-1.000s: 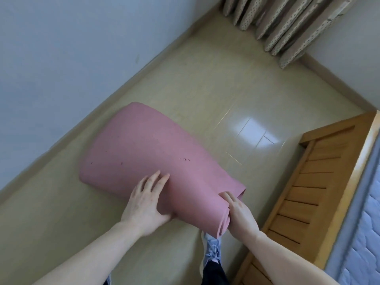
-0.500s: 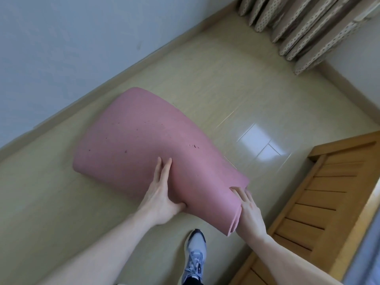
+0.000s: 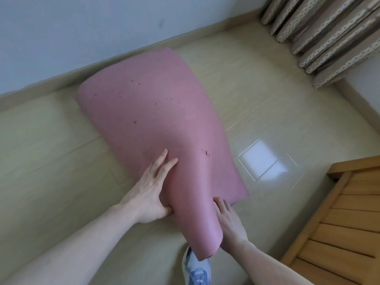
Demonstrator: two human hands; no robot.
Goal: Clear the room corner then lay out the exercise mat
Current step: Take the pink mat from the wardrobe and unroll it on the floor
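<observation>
Unrolled further than half a second ago: mat [image 3: 156,120] now stretches flat toward the skirting board [image 3: 131,56], far edge almost at it, where before a fat roll lay well short of the wall. Head view, the only one: lies on the tiled floor [image 3: 257,99] in the corner, near end curling up in a loose flap above a shoe [image 3: 197,268]. Left hand [image 3: 153,192] pressing on the mat with straight fingers, thumb tucked against the curl. Right hand [image 3: 229,221] under the flap's edge, fingers extended, gripping nothing clearly. Curtain [image 3: 329,38] hanging at the far right, wooden bed frame [image 3: 339,223] close by on the right. Probably laying-out stage, corner already cleared. Next move likely: push the last curl down toward the shoe and smooth it flat, stepping back to make room.
</observation>
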